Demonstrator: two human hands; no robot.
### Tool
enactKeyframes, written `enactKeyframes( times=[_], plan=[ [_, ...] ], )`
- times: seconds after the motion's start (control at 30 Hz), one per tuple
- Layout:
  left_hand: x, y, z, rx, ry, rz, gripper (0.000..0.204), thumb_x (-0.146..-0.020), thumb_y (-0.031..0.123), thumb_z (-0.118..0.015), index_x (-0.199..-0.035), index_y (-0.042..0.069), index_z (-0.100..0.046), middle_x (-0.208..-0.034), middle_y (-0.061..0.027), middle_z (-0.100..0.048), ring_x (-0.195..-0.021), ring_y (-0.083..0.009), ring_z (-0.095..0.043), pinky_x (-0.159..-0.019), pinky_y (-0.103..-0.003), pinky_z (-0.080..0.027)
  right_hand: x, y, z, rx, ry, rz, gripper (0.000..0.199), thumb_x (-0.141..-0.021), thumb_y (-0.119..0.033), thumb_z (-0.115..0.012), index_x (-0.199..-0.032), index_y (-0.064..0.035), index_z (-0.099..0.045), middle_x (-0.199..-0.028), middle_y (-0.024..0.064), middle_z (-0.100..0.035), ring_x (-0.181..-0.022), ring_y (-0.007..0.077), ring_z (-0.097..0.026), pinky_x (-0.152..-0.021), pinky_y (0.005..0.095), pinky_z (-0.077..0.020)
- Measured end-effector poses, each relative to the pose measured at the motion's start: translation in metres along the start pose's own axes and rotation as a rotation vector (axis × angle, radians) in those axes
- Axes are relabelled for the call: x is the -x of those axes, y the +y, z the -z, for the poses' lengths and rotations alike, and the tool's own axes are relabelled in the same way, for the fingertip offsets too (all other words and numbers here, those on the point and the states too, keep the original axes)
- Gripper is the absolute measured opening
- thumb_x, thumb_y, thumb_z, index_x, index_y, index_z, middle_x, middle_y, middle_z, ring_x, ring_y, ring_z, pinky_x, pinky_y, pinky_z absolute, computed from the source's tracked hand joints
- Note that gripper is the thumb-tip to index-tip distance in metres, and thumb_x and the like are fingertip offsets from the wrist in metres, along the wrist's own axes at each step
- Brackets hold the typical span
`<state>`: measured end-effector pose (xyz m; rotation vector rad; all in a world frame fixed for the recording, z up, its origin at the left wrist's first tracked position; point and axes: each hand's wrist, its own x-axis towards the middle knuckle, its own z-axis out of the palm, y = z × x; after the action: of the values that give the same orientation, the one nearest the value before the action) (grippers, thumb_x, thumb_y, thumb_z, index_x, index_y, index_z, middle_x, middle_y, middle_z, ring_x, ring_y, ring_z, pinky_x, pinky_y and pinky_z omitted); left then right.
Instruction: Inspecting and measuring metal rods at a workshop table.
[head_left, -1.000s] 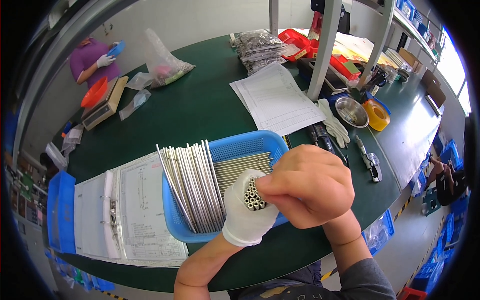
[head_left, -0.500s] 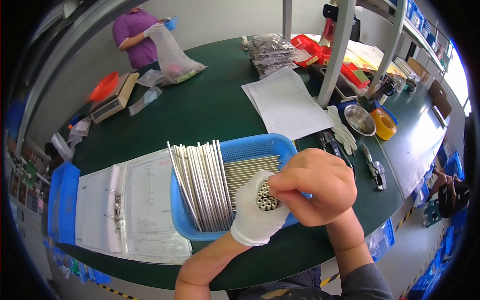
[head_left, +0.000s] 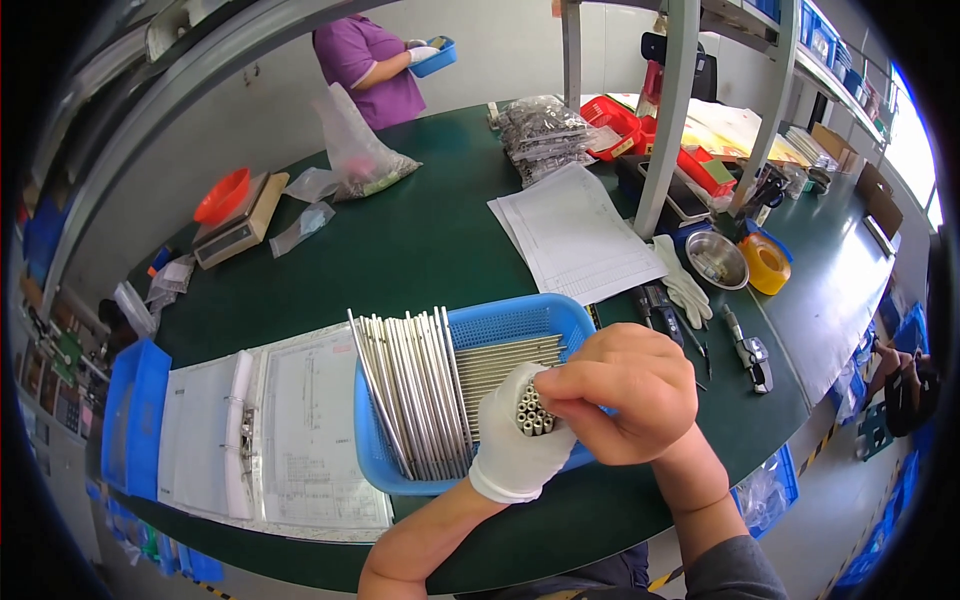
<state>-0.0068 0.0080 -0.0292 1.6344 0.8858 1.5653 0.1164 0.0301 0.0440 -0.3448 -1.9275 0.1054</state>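
Observation:
In a white glove, my left hand [head_left: 508, 445] is wrapped round a bundle of metal tubes [head_left: 535, 416], whose hollow ends point up at me. My bare right hand [head_left: 630, 392] is closed in a pinch at the edge of that bundle; whatever its fingertips hold is too small or hidden to name. Both hands are over the right part of a blue perforated basket [head_left: 520, 312]. Inside the basket, long silvery rods [head_left: 415, 395] lean in a row on the left. More thin rods [head_left: 500, 365] lie crosswise beside them.
An open ring binder [head_left: 310, 440] lies left of the basket, beside a blue bin [head_left: 135, 420]. Paper sheets [head_left: 575, 235], a white glove [head_left: 683, 285], a micrometer [head_left: 748, 350] and a metal bowl [head_left: 716, 260] are on the right. Across the table stands a person in purple [head_left: 372, 70]; a shelf post [head_left: 672, 120] rises nearby.
The view has shifted, so the table sits a little lower. The person in purple has let go of the plastic bag and now holds a blue tray. My hands keep nearly the same pose.

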Motion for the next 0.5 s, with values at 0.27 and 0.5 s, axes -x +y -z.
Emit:
enactKeyframes(
  times=[0.27, 0.5],
  plan=[
    [-0.003, -0.001, -0.002, 0.008, -0.022, 0.000, 0.022, -0.071, 0.002, -0.069, -0.089, 0.003, -0.056, -0.073, -0.0060, -0.059, -0.066, -0.0166, -0.059, -0.058, -0.027, -0.046, -0.005, 0.002, 0.002, -0.005, -0.014, 0.003, 0.026, -0.060, 0.005, -0.070, -0.084, -0.0024, -0.065, -0.063, 0.0043, -0.061, -0.056, 0.0186, -0.061, -0.054, 0.0270, -0.0465],
    [-0.005, 0.007, 0.002, 0.063, -0.002, 0.061, 0.022, -0.072, 0.004, -0.070, -0.089, 0.003, -0.055, -0.073, -0.0056, -0.059, -0.065, -0.0124, -0.057, -0.059, -0.026, -0.046, -0.004, -0.001, 0.001, 0.014, 0.004, -0.049, 0.026, -0.061, 0.006, -0.070, -0.085, -0.0024, -0.065, -0.065, 0.0051, -0.062, -0.058, 0.0192, -0.062, -0.055, 0.0269, -0.0469]
  ],
)
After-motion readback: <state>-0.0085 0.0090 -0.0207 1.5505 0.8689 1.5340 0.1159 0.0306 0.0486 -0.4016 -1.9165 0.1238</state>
